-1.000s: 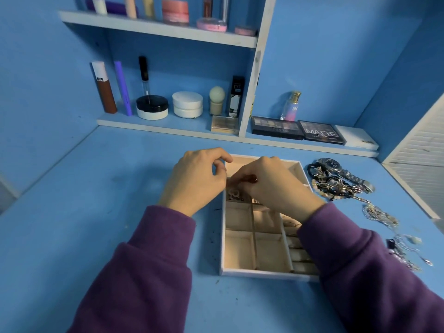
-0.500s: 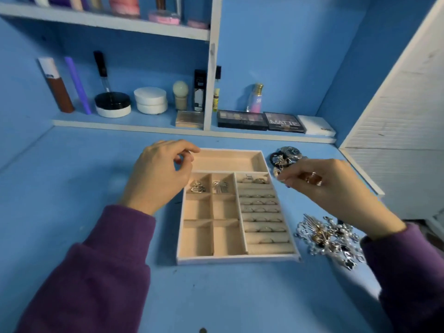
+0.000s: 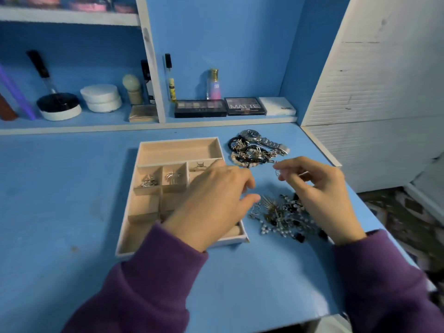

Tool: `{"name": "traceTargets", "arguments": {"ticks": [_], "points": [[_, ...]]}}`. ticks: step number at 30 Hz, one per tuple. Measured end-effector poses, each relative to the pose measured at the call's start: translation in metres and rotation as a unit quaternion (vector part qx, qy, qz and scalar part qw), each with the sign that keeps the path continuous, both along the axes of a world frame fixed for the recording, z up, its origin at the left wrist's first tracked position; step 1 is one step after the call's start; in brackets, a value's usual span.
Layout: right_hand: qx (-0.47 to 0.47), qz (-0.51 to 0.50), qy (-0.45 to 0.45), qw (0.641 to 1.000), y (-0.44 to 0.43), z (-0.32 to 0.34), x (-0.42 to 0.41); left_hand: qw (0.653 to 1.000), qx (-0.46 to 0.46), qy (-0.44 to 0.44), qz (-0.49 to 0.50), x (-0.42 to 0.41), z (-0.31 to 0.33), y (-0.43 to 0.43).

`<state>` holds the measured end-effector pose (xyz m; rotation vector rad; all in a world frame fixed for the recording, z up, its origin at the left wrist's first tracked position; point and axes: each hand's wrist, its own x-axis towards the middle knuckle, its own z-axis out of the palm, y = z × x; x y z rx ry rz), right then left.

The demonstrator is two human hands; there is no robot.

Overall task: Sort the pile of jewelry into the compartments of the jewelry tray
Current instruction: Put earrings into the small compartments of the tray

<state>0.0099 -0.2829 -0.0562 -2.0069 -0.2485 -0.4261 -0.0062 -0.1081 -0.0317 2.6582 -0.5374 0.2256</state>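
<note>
The left hand (image 3: 211,205) covers the right side of the jewelry tray (image 3: 177,152) and part of its near compartments; the silvery piece (image 3: 277,173) pinched by the right hand (image 3: 319,195) is too small to identify; that hand hides part of the jewelry pile (image 3: 278,217) near the right edge of the table (image 3: 60,188); jars (image 3: 93,3) on the upper shelf (image 3: 72,18) are blurred, cut off at the top.

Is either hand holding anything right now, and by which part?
The right hand pinches a small silvery piece between thumb and forefinger; which part cannot be told. The left hand, over the jewelry tray, holds nothing.
</note>
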Motion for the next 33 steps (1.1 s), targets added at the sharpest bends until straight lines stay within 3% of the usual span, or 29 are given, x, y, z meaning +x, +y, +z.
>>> {"name": "traceTargets", "arguments": {"ticks": [3,6,16,24,33], "points": [[-0.032,0.001,0.014,0.999,-0.007,-0.004,0.001,0.996,0.082,0.031,-0.013,0.007,-0.005,-0.017],[-0.127,0.050,0.059,0.989,-0.012,-0.007,0.000,0.992,0.118,0.040,-0.014,0.013,-0.006,-0.023],[-0.254,0.092,0.086,0.959,-0.019,-0.008,-0.001,0.991,0.080,0.100,-0.031,0.019,-0.001,-0.020],[-0.229,0.051,0.043,0.971,-0.018,-0.010,0.002,0.987,0.067,0.143,-0.035,0.023,0.000,-0.019],[-0.107,0.023,-0.002,0.994,-0.012,-0.012,0.000,0.989,0.064,0.124,-0.048,0.023,-0.005,-0.013]]}}
